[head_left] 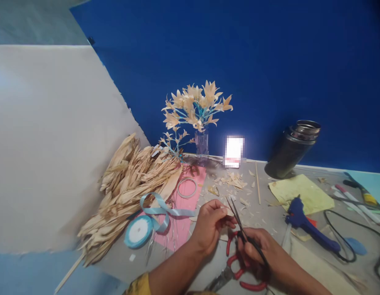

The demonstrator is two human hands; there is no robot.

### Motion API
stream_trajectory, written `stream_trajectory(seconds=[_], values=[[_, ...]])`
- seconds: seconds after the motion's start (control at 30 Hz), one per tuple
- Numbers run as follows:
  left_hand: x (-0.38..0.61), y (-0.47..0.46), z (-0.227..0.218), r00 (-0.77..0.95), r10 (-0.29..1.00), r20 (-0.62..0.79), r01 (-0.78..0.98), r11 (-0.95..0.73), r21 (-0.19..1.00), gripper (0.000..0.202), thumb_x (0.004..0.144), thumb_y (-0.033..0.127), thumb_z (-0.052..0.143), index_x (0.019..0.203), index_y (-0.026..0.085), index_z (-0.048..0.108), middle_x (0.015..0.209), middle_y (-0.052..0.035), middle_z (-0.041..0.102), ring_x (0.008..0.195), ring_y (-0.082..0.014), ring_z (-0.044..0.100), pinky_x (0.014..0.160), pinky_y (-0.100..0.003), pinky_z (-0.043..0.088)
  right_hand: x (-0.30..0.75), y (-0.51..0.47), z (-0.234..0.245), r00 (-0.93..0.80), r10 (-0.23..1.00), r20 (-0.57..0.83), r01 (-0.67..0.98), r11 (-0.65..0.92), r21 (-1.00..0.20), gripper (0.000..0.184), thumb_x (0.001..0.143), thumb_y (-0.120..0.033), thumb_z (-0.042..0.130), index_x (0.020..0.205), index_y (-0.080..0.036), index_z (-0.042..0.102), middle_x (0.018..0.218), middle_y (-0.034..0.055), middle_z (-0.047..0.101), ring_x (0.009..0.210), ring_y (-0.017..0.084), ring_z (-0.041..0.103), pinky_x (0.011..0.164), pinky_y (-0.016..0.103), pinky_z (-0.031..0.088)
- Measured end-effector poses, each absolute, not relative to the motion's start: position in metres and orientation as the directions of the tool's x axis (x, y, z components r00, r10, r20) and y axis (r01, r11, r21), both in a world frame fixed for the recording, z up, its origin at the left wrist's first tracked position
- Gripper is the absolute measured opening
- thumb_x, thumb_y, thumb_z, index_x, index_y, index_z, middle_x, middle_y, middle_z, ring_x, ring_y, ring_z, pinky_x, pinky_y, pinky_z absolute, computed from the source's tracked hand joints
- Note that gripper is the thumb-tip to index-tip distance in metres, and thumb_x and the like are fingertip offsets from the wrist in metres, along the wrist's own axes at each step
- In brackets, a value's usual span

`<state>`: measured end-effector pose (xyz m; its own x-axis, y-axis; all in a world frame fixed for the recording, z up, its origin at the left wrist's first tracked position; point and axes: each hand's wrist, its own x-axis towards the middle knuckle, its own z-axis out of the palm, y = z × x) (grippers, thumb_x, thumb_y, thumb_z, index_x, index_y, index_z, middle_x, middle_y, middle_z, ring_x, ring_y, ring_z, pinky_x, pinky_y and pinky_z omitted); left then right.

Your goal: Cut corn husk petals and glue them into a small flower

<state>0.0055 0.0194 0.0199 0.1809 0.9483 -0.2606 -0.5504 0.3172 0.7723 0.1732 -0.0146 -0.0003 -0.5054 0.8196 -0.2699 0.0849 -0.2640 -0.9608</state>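
Red-handled tool (pixel 237 274) beside the right hand (pixel 257 246)
That hand grips scissors (pixel 243 232), blades parted; the left hand (pixel 210 223) pinches a pale scrap (pixel 229 212) near them. Beyond lie shavings (pixel 236 180), then flowers (pixel 193 102) in a vase (pixel 202 148).

The piece (pixel 230 212) in the left hand (pixel 211 223) is too small to tell; pixelation blurs the glowing rectangle (pixel 234 150).

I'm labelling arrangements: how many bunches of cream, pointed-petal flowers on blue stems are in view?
2: the larger bunch in a clear vase, and the smaller bunch to its lower left, beside tan dried husks. Others may be hidden.
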Motion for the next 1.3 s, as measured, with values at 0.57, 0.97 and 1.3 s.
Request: stream_trajectory(seconds=[0.57,0.97,1.3], values=[[0.001,0.022,0.022,0.177,0.948,-0.266,-0.502,0.319,0.804,0.018,0.065,0.025,0.075,0.067,0.014,0.061,0.058,-0.0039,0.067,0.054,-0.0156,0.064,0.055,-0.027,0.052,0.171,-0.014,0.0,-0.507,0.802,-0.315,0.151,-0.277,-0.949,0.066,0.067,-0.084,0.065,0.063,-0.02,0.05,0.052,-0.0032,0.051,0.047,0.009,0.039,0.045,0.022,0.026],[0.002,0.021,0.021,0.216,0.923,-0.317,-0.478,0.383,0.79,0.023,0.063,0.026,0.079,0.071,0.014,0.061,0.06,-0.0012,0.065,0.055,-0.0118,0.061,0.055,-0.022,0.046,0.171,-0.012,-0.012,-0.267,0.918,-0.293,-0.033,-0.313,-0.949,0.047,0.072,-0.061,0.079,0.074,-0.018,0.059,0.06,-0.002,0.058,0.048,0.009,0.042,0.045,0.021,0.03],[0.019,0.007,0.003,0.342,0.85,-0.4,-0.42,0.519,0.744,0.029,0.061,0.028,0.081,0.075,0.016,0.059,0.056,0.0004,0.062,0.048,-0.0092,0.054,0.047,-0.019,0.04,0.181,-0.008,-0.007,-0.111,0.967,-0.229,-0.154,-0.244,-0.957,0.04,0.073,-0.048,0.084,0.088,-0.019,0.062,0.07,0.0016,0.066,0.063,0.017,0.063,0.058,0.026,0.046]])
